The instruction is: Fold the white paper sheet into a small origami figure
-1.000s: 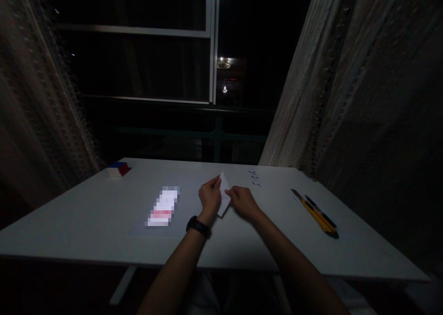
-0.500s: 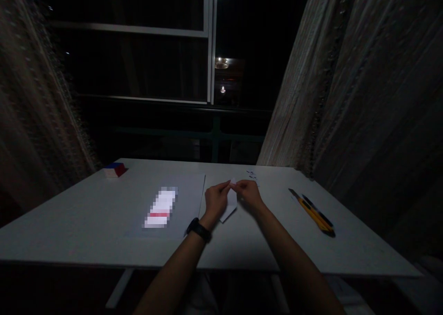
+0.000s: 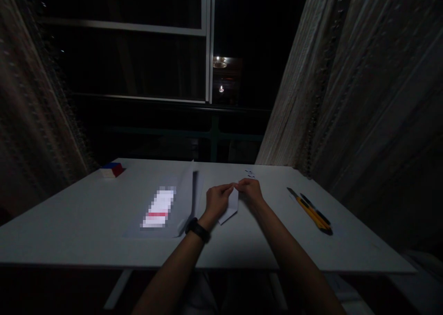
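Note:
A small folded piece of white paper [image 3: 231, 208] sits between my two hands at the middle of the white table [image 3: 86, 227]. My left hand [image 3: 216, 200], with a black watch on the wrist, pinches the paper's upper left edge. My right hand [image 3: 251, 190] pinches its top corner, fingertips meeting those of the left. Both hands are closed on the paper. The room is dim.
A larger sheet [image 3: 169, 204] with a blurred patch lies left of my hands, its right edge curled up. A red and blue block [image 3: 111, 169] rests at the far left corner. A yellow utility knife [image 3: 309, 209] and a pen [image 3: 316, 209] lie at right. Curtains flank a dark window.
My hands have come together at the top of the folded paper and shifted slightly right. The right edge of the larger sheet has lifted.

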`<state>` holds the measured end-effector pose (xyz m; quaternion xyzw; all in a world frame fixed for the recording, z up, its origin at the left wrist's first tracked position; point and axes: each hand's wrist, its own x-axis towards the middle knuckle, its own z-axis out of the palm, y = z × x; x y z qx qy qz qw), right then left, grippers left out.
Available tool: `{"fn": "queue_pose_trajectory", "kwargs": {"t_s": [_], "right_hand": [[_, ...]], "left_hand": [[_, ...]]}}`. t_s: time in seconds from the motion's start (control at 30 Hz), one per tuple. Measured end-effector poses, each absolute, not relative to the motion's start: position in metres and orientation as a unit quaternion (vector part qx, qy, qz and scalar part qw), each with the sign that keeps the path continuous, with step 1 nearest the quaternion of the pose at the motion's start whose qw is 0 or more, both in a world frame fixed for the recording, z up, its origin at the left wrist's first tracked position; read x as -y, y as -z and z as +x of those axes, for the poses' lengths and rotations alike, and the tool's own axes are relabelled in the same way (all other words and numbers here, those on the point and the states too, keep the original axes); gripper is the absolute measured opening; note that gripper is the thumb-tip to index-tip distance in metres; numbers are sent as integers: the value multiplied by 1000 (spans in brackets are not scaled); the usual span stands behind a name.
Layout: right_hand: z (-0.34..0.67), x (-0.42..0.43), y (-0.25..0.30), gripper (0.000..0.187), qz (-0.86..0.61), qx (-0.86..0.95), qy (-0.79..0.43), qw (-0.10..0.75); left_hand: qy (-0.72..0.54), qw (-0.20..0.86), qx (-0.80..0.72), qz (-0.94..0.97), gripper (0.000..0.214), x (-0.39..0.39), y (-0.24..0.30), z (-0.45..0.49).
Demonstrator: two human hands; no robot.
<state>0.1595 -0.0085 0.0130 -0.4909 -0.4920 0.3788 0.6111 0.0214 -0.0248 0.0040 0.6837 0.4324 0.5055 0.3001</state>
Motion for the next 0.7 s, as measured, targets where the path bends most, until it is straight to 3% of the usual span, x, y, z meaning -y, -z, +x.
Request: {"fn": "queue_pose_trajectory", "kwargs": {"t_s": [0.7], "right_hand": [[164,12,-17,32,-505,489,-380,601]], "left_hand": [[-459,323,-430,707,26,17,0,20]]}}
